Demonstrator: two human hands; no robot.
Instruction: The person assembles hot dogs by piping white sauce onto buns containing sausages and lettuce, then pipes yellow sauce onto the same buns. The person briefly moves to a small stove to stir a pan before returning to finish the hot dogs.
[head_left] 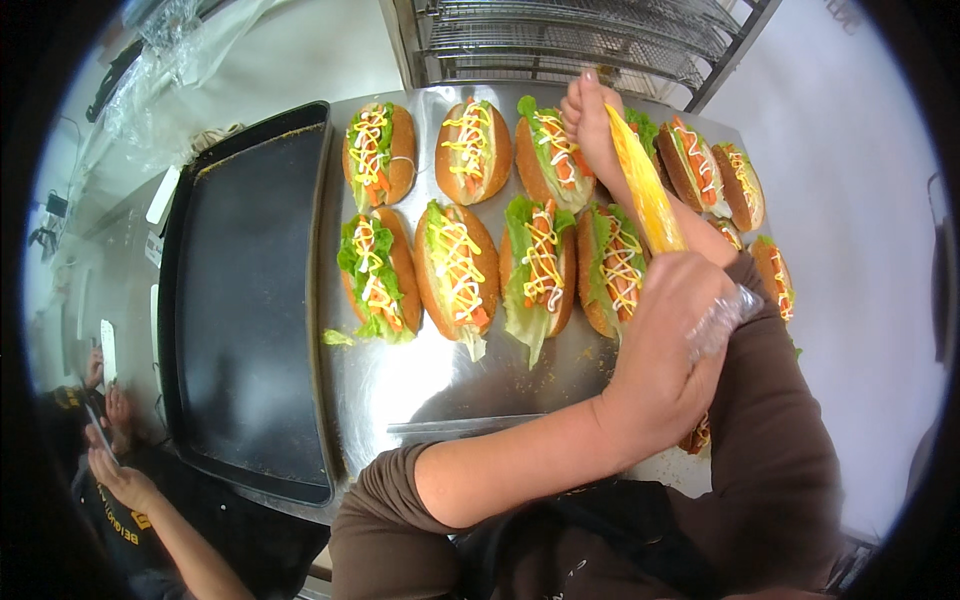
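Observation:
My left hand is closed round the thick end of a clear piping bag filled with yellow sauce, and its twisted plastic tail sticks out beside the wrist. Under the bag my right arm reaches across to the far side. My right hand has curled fingers close to the bag's narrow end; what lies in them is hidden. Just left of it sits a filled hot dog bun with lettuce and sauce lines. Several more stand in rows, among them a bun crossed with yellow and white zigzags.
A large black baking tray lies left of the buns on the steel table. Behind the table stands a wire-shelved rack. At the lower left, another person's hands hold a thin flat object. A lettuce scrap lies near the tray.

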